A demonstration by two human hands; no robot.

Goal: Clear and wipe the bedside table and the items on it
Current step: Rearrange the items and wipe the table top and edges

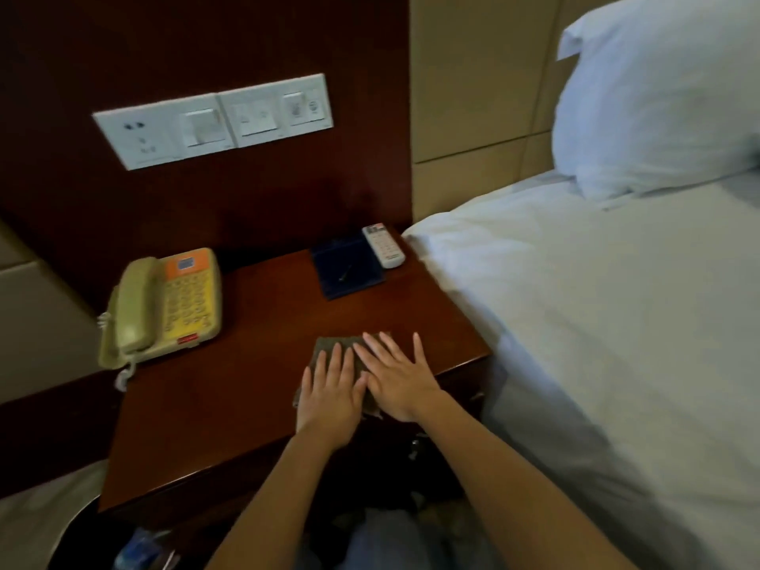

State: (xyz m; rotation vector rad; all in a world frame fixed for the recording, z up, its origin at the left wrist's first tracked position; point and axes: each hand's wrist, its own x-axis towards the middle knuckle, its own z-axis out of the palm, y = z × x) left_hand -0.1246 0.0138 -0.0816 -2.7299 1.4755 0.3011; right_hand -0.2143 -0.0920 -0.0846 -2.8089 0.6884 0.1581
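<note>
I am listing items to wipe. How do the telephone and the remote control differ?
The telephone is big, beige with a yellow-orange keypad; the remote control is small, slim and white. The telephone sits left on the table; the remote control back right. Both have keys.

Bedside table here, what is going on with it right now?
A person presses a grey-brown cloth flat on the wooden bedside table with the left hand and right hand, fingers straight. The telephone, the dark blue tray and the white remote are not cleared off yet.
</note>
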